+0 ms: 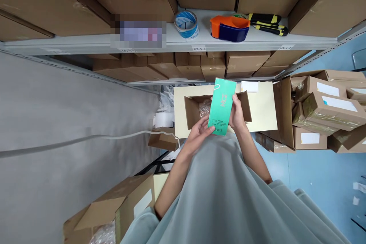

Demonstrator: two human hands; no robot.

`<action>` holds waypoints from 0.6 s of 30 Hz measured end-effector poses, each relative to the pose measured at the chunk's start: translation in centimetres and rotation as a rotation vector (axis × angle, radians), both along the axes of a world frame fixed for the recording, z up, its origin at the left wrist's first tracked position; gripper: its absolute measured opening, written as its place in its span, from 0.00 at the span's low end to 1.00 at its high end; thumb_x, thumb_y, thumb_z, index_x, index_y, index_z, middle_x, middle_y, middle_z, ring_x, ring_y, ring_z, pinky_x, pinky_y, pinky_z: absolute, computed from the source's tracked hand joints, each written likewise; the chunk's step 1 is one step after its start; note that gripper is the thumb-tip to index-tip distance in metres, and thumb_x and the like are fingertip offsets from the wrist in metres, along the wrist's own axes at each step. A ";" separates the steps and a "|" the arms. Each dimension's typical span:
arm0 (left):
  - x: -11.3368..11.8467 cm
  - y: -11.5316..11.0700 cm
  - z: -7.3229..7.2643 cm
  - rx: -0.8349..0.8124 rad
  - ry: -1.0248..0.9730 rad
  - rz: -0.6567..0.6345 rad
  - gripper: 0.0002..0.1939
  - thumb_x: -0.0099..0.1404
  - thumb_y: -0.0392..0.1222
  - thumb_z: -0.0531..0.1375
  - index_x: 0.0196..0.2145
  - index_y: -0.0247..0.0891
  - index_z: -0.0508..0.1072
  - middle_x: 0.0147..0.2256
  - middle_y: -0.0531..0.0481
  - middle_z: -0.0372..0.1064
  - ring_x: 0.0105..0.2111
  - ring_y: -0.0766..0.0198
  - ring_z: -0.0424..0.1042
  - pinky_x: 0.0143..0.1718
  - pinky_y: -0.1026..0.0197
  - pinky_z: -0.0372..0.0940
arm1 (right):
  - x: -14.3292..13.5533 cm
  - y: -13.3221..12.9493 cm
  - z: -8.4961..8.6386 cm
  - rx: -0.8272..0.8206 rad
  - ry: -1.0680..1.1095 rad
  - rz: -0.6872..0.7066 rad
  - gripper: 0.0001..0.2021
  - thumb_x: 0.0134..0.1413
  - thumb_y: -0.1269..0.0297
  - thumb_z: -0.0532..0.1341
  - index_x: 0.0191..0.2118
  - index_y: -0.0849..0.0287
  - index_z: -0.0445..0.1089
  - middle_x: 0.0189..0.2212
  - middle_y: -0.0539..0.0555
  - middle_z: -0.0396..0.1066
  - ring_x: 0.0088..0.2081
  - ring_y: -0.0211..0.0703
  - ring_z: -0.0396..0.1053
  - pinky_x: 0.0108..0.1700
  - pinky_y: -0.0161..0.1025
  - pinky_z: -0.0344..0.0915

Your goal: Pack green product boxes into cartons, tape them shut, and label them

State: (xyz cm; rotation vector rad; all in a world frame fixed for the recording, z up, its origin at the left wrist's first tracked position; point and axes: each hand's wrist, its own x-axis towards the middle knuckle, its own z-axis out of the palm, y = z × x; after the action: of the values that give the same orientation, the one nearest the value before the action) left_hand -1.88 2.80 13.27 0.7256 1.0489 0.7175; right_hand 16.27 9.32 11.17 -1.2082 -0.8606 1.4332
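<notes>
Between my two hands is a flat green box with printed text, tilted slightly and held up in front of my body. My left hand grips its lower left corner, the thumb lying on the front face. On the upper right edge, my right hand has its thumb on the side and its other fingers hidden behind. Behind and below the green box stands an open cardboard box with clear bubble wrap inside. It rests on a cream table.
A shelf edge spans the far side, bearing blue tape, an orange tape dispenser and yellow-black cutters. Labelled parcels fill a large carton at right. A white cable crosses the left. Another open carton sits lower left.
</notes>
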 end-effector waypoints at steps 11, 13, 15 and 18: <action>0.9 0.4 0.2 0.571 0.765 0.123 0.31 0.64 0.48 0.74 0.61 0.42 0.74 0.59 0.39 0.76 0.61 0.46 0.77 0.64 0.43 0.74 | 1.6 0.1 0.9 0.082 -0.176 -0.144 0.55 0.60 0.28 0.69 0.82 0.46 0.50 0.69 0.61 0.71 0.68 0.59 0.72 0.70 0.54 0.71; 0.9 0.6 0.5 0.656 0.803 0.068 0.32 0.64 0.49 0.75 0.62 0.43 0.73 0.62 0.38 0.74 0.65 0.44 0.74 0.68 0.42 0.71 | 1.6 0.1 1.0 0.083 -0.186 -0.202 0.53 0.61 0.30 0.69 0.82 0.47 0.52 0.69 0.61 0.71 0.67 0.58 0.73 0.70 0.53 0.71; 0.5 0.8 0.4 0.579 0.721 0.054 0.37 0.63 0.54 0.75 0.65 0.43 0.71 0.65 0.37 0.71 0.67 0.43 0.73 0.65 0.43 0.74 | 1.8 0.0 0.9 0.078 -0.184 -0.232 0.50 0.61 0.31 0.69 0.81 0.47 0.55 0.69 0.60 0.72 0.67 0.57 0.72 0.71 0.53 0.70; -0.4 1.3 -0.2 0.324 0.479 0.066 0.46 0.61 0.62 0.75 0.69 0.43 0.68 0.69 0.35 0.68 0.67 0.42 0.73 0.57 0.46 0.79 | 2.2 -0.1 0.7 0.053 -0.133 -0.259 0.48 0.59 0.32 0.70 0.78 0.46 0.60 0.69 0.58 0.72 0.68 0.57 0.71 0.74 0.54 0.67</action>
State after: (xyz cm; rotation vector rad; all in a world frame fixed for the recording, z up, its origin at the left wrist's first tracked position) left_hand -2.28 4.06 13.07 1.1862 1.4118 0.8005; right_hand 18.49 9.21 11.89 -1.3337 -0.7942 1.1259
